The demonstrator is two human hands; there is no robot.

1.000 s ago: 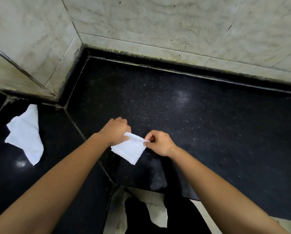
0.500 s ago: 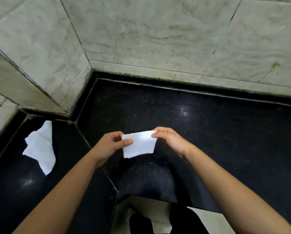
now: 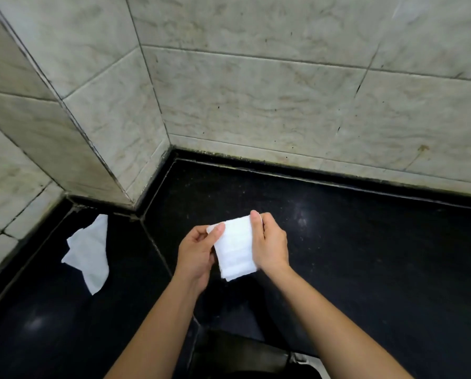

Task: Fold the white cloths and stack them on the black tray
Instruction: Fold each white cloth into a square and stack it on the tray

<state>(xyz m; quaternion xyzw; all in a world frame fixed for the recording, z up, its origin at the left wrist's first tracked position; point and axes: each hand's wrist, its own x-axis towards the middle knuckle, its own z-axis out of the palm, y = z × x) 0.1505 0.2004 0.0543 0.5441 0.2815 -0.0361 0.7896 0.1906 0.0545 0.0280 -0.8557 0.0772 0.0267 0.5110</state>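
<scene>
Head view: the left hand (image 3: pixel 198 250) and the right hand (image 3: pixel 269 244) are both gripping a folded white cloth (image 3: pixel 237 250), holding it in the air above the black surface (image 3: pixel 365 255), with the left thumb pinching its upper left corner and the right fingers closing over its upper right edge. The layers are hanging loose along the lower edge, so a slackening pinch is likely to let the fold open or the cloth drop. A second white cloth (image 3: pixel 88 253) is lying crumpled and unfolded on the surface well to the left, near the tiled wall (image 3: pixel 256 99). No black tray is showing as distinct from the dark surface, so the stacking place cannot be told. Nothing is standing between the hands and the surface below.
</scene>
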